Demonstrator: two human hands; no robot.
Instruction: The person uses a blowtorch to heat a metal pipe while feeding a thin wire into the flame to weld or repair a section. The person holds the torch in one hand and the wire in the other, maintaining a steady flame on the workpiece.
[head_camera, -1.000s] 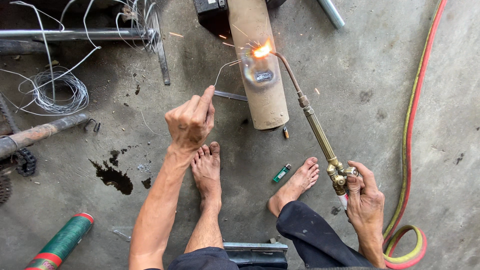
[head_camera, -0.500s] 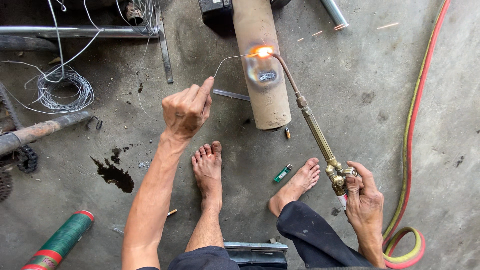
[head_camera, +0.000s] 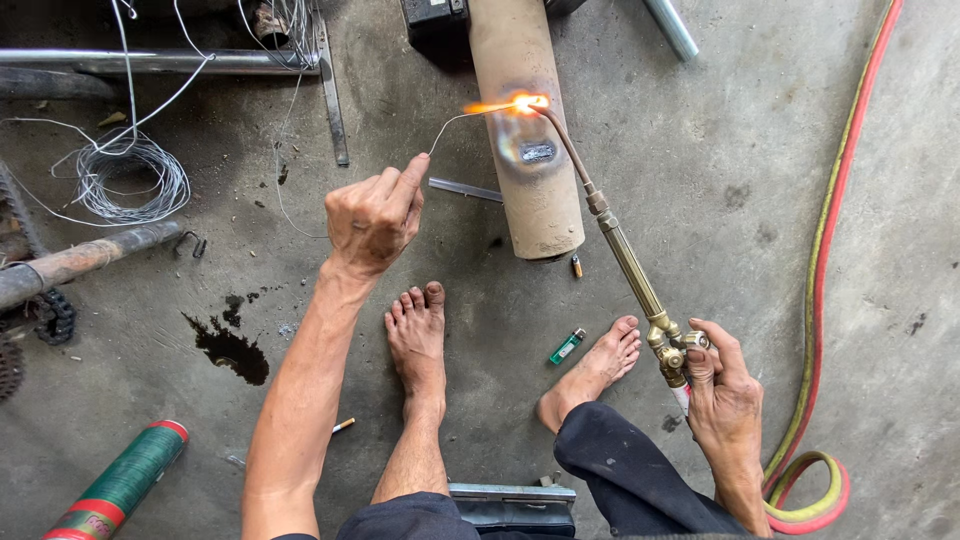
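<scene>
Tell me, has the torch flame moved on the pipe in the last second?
Yes. The flame has climbed the tan pipe, away from the dark patch it burned beside a second ago, toward the pipe's far end. The right hand holds the torch.

A single head-worn view is aimed steeply down at a concrete floor (head_camera: 760, 180), seen at arm's length; a pipe (head_camera: 525, 190) is framed toward 12 o'clock, the wearer's bare feet toward 6 o'clock.

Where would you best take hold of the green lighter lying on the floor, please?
Probably pinch the lighter across its long narrow sides from above: it lies flat on the concrete floor between the bare feet, apart from both, with room on either side.
</scene>
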